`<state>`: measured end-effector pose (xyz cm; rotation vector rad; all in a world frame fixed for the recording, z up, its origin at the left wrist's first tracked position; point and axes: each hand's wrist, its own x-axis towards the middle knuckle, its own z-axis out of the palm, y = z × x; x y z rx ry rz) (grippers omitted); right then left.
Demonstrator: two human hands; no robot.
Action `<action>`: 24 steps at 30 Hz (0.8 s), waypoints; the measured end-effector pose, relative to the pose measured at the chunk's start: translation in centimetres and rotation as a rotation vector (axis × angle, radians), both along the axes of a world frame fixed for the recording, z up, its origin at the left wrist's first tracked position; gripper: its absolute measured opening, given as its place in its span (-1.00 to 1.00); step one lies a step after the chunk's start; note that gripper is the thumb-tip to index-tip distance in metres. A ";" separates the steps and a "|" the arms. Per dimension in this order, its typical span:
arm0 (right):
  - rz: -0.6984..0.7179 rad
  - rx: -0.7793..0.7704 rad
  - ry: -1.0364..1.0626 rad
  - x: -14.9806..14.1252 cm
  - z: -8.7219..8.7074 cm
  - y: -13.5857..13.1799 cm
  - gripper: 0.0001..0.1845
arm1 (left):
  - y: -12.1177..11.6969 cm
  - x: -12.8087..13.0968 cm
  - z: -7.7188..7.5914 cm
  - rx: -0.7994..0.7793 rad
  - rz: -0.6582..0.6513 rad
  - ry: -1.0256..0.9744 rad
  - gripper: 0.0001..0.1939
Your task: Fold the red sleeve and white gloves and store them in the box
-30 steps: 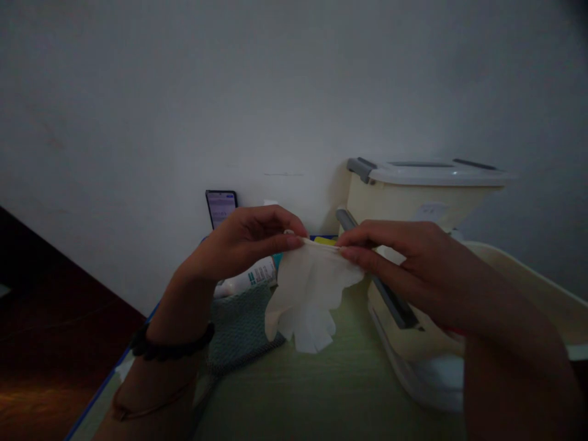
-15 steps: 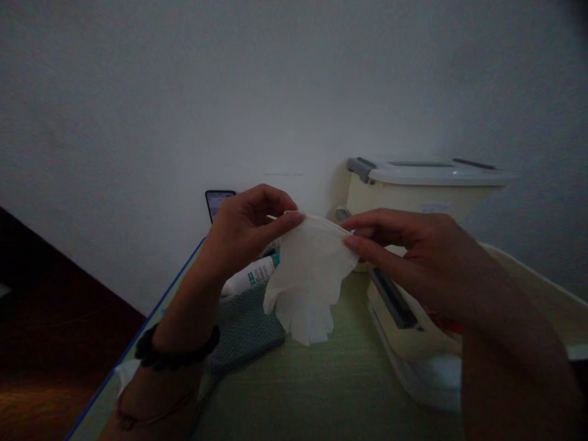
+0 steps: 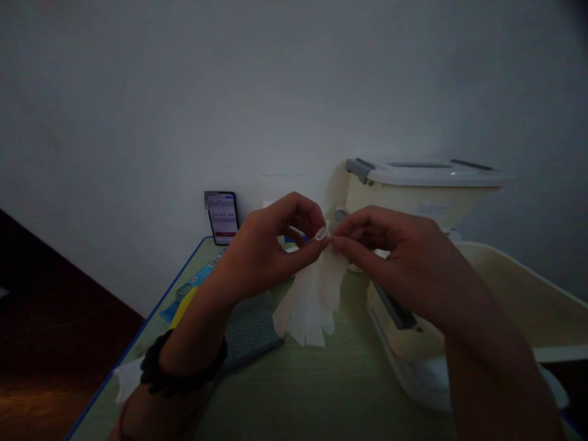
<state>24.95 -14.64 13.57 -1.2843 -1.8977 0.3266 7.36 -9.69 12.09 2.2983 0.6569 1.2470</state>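
Between my hands a thin white disposable glove [image 3: 310,309] hangs with its finger ends pointing down, above the table. My left hand [image 3: 271,245] is closed, pinching the gathered cuff, where a small loop of the rolled rim shows by the fingertips. My right hand [image 3: 399,260] is closed as well, with thumb and forefinger on the cuff just to the right. The fingertips of both hands nearly meet. Whether there is one glove or a stacked pair I cannot tell.
A lit phone [image 3: 224,220] leans against the wall. A grey-green knit cloth [image 3: 252,324] and a yellow item [image 3: 184,306] lie on the green table [image 3: 321,398]. At right stand a lidded cream bin [image 3: 399,202] and an open cream container [image 3: 514,275].
The glove's cuff was stretched wide between my hands; now it is bunched together. My left hand has moved right, toward my right hand. The phone is more exposed.
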 end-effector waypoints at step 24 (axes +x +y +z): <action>0.091 0.173 -0.255 -0.1 0.0 0.0 -0.87 | 0.5 -2.3 0.5 -0.092 -0.117 0.331 -0.78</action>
